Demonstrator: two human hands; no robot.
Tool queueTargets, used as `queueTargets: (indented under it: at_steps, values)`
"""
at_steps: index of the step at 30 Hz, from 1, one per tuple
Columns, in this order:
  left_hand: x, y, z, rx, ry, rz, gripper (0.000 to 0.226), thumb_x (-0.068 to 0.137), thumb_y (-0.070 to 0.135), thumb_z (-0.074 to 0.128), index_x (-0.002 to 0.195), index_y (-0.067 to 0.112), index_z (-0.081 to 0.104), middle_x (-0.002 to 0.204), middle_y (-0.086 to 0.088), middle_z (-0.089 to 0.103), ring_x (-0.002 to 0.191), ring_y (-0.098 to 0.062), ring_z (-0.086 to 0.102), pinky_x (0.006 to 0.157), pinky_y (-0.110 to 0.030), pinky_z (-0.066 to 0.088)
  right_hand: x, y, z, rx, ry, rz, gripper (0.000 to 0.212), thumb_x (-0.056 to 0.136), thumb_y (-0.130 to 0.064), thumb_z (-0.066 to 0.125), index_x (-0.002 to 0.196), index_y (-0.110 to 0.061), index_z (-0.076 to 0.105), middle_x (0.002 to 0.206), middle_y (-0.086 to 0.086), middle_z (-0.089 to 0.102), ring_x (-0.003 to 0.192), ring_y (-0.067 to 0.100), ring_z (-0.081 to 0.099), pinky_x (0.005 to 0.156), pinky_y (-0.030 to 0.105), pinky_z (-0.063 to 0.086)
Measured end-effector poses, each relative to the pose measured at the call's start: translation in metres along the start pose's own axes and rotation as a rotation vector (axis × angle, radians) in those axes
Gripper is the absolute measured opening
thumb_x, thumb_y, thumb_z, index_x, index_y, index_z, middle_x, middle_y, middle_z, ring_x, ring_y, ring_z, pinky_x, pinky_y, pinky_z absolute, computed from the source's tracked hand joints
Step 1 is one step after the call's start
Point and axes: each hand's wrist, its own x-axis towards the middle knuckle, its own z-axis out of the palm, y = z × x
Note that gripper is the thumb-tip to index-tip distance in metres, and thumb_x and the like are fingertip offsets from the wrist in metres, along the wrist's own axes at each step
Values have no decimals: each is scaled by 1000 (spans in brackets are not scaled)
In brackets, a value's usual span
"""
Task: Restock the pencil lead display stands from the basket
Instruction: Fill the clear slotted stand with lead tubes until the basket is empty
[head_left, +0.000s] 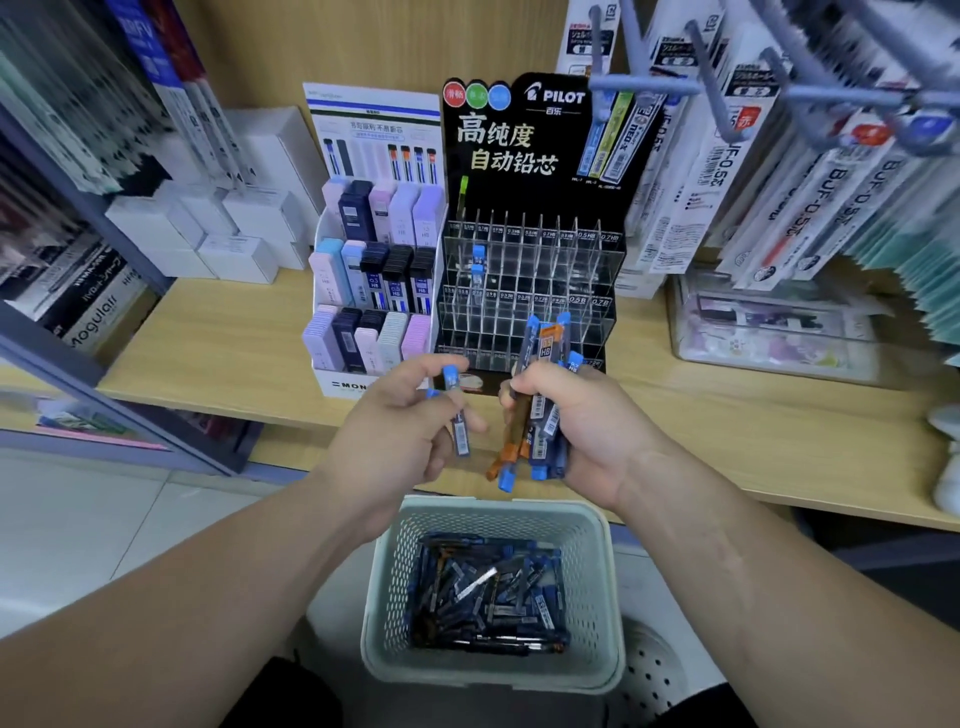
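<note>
Pencil lead tubes (488, 592): most stock lies loose in the basket (387, 613) below the shelf (218, 353). The slotted Pilot stand (545, 270) holds only two blue-capped tubes (477, 266), so restocking looks barely begun; the white stand (374, 291) beside it appears full. Left hand (400, 431): fingers (434, 365) curled, pinching a single tube (458, 415); right hand (582, 421): clenched round a blue-and-orange bundle (540, 405).

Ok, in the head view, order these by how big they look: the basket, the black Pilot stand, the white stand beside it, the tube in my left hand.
1. black Pilot stand and basket: alike, basket nearer, so unranked
2. white stand
3. tube in the left hand
</note>
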Motion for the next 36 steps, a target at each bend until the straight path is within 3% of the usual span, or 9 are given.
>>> queueTargets:
  at_steps: [3,7,11,15,19,21,24,30,36]
  values:
    - [2,13,2,41,16,106,27,104,13,47,123,29,57,88,-6,76,41,-15,34,42,-21,31,-2,-4,-2,-10,1,1,2,92,-6,56,91,-5,57,75,7,58,57,17,55,50,31,52]
    - [18,37,1,103,51,211,25,104,11,47,126,24,47,91,-4,77,40,-17,34,44,-22,35,-2,-9,-10,-13,33,-20,14,90,-7,59,79,-14,62,74,6,63,65,21,56,58,32,51]
    - [53,63,1,184,84,297,9,104,13,47,103,22,46,90,-3,77,39,-21,35,48,-27,37,-1,-17,-16,23,47,-49,13,92,-7,58,80,-15,59,74,5,64,62,19,55,54,31,50]
    - [76,72,2,142,131,370,11,103,19,51,93,19,48,84,-7,76,42,-22,34,46,-22,34,5,-24,-20,51,44,-77,14,92,-8,57,80,-14,58,75,6,64,62,18,58,60,34,50]
    - [92,74,-4,218,204,438,15,97,20,63,82,23,59,54,12,54,44,-14,26,44,-20,27,11,-25,-23,44,58,-82,7,92,-8,59,87,-12,59,76,6,65,70,20,57,72,41,46]
    - [98,78,-8,294,233,478,14,94,17,68,81,23,64,59,14,52,42,-5,34,47,-15,32,13,-24,-24,35,58,-79,6,92,-8,59,88,-12,59,76,6,65,74,22,55,76,43,44]
    - [102,79,-12,390,213,514,8,89,13,73,88,20,69,72,8,59,49,1,43,56,-13,39,15,-24,-23,12,36,-68,8,91,-8,58,85,-13,60,76,6,65,72,21,55,70,39,46]
    - [109,74,-14,551,205,623,16,86,11,76,84,24,67,64,19,59,56,-12,49,60,-27,48,19,-18,-20,-23,24,-53,3,89,-9,59,91,-11,61,80,7,66,72,22,55,62,33,47]
    - [109,76,-16,718,305,706,7,86,15,75,91,17,71,74,14,62,77,-12,59,67,-11,46,17,-17,-20,-18,32,-39,6,90,-9,60,96,-10,60,81,7,66,71,20,57,61,32,49]
